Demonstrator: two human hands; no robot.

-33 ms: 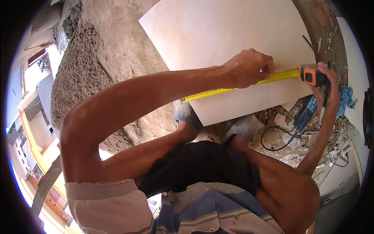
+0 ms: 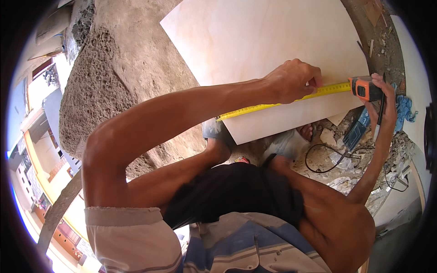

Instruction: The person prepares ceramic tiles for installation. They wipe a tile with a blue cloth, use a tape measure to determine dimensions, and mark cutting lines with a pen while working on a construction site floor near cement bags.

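Here, pinching the flat yellow tape blade [image 2: 336, 88] across a broad pale sheet [image 2: 268, 41] with left fingers [image 2: 315, 75], gripping its boxy orange-and-black case [image 2: 363, 88] and a slim dark pen [image 2: 380, 113] with right fingers [image 2: 377, 78].

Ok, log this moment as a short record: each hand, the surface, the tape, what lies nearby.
Left hand: curled at the yellow tape; exact grip hidden
Right hand: holding the orange-and-black tape measure, plus a dark pen-like stick
Surface: large pale board
Tape: drawn out across the board, free end just past its edge on the left
Nearby: blue tool with a black cord, among rubble; crumpled blue cloth or plastic
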